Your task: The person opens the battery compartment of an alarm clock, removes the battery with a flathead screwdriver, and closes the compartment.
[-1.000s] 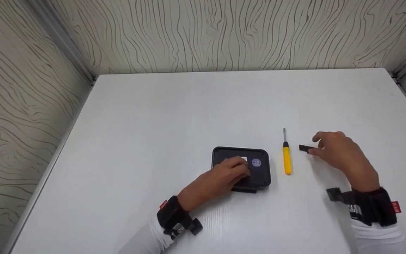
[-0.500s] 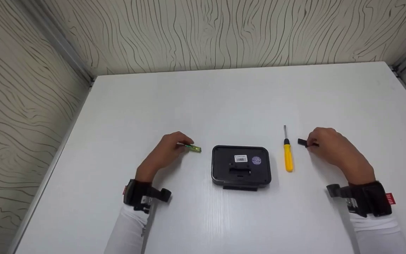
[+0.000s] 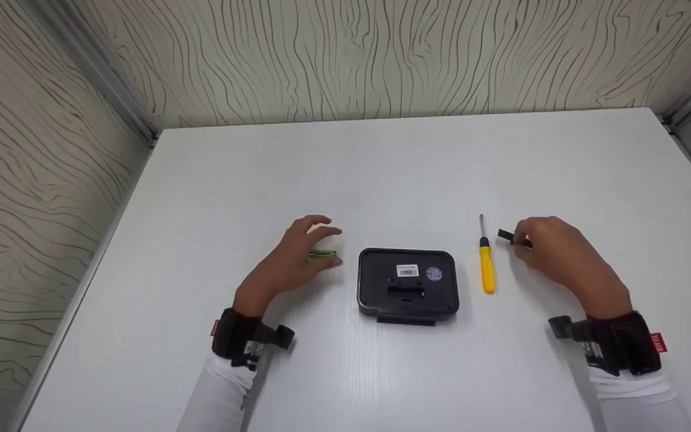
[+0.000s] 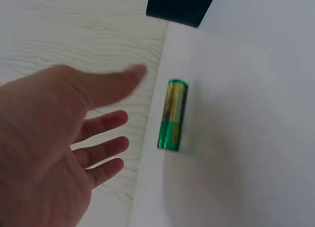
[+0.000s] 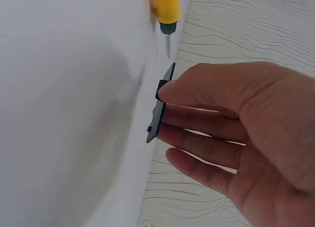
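A green and gold battery (image 4: 173, 114) lies on the white table beside my left hand (image 3: 288, 255). That hand's thumb and fingers are spread apart, and the left wrist view shows a gap between them and the battery. My right hand (image 3: 555, 249) pinches a small black battery cover (image 5: 158, 109) between thumb and fingers, held above the table. Between the hands sits a black box-shaped device (image 3: 381, 294), back side up, with a white label, a round purple sticker and an uncovered slot (image 3: 406, 291).
A yellow-handled screwdriver (image 3: 487, 270) lies between the device and my right hand, tip pointing away. The white table (image 3: 297, 168) ends at a wood-grain patterned wall (image 3: 369, 60), with another panel along the left side.
My left hand went from the device to the table on the left carrying the battery, then let it go and spread its fingers. My right hand took up the cover and shifted slightly left.
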Demonstrator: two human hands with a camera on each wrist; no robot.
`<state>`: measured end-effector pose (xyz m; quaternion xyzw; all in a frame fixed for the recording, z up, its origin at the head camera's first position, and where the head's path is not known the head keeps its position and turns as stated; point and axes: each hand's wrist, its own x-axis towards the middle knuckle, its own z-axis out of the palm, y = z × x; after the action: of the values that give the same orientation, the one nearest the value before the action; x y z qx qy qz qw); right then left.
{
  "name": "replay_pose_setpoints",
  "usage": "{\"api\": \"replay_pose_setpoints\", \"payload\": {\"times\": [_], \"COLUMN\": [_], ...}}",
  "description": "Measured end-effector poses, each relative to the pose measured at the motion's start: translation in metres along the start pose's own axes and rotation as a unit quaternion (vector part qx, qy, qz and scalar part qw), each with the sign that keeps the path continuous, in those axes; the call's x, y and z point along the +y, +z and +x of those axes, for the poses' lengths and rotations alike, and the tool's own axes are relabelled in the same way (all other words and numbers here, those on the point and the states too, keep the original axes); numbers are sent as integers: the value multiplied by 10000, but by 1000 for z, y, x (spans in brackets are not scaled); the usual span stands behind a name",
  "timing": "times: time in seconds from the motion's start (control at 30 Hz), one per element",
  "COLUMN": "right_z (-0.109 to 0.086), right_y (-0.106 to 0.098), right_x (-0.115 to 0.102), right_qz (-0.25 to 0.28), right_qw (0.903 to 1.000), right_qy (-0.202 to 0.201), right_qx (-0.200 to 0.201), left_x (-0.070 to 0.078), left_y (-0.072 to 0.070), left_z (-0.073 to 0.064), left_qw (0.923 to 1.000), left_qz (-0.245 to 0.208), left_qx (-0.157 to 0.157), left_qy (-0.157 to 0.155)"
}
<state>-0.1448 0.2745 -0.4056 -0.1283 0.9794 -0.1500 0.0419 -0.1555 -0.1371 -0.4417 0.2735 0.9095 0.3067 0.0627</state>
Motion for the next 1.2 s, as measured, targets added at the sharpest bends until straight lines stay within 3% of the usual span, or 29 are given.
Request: {"api": "replay_pose_setpoints", "payload": {"times": [0.1,0.2,0.3,0.37,0.43,0.63,0.87,1.07,1.2], "right_z": [-7,-15,-21,-22,-23,-27,-27,-27,-24], "right_y": [0,8,21,29,37,47,51,53,58], "right_x": [-36,-79,-110,-121,-125,-131,-133,-135,-136], "right_qz": [-2,-229,-689,-1064,-1350,-1648,-1678,-1841,-1748], "right_qw": [9951,9787,9597,9495,9429,9356,9380,9326,9374], "right_qy": [-816,-1825,-2550,-2794,-2886,-2941,-2873,-2934,-2796], "right_qx": [559,913,961,952,972,1053,969,1013,1119], "left_x": [23,39,45,46,46,47,47,47,47], "left_y": [14,31,44,49,52,53,53,52,52], "left_z": [1,4,6,8,9,11,11,9,8], "left_qw": [9981,9938,9941,9951,9954,9945,9946,9950,9947], "left_qz": [29,12,-22,-49,-43,-125,-211,-104,-60], "left_qx": [-568,-1029,-1012,-922,-907,-1003,-986,-917,-945], "left_qy": [241,430,393,344,314,274,266,389,388]}}
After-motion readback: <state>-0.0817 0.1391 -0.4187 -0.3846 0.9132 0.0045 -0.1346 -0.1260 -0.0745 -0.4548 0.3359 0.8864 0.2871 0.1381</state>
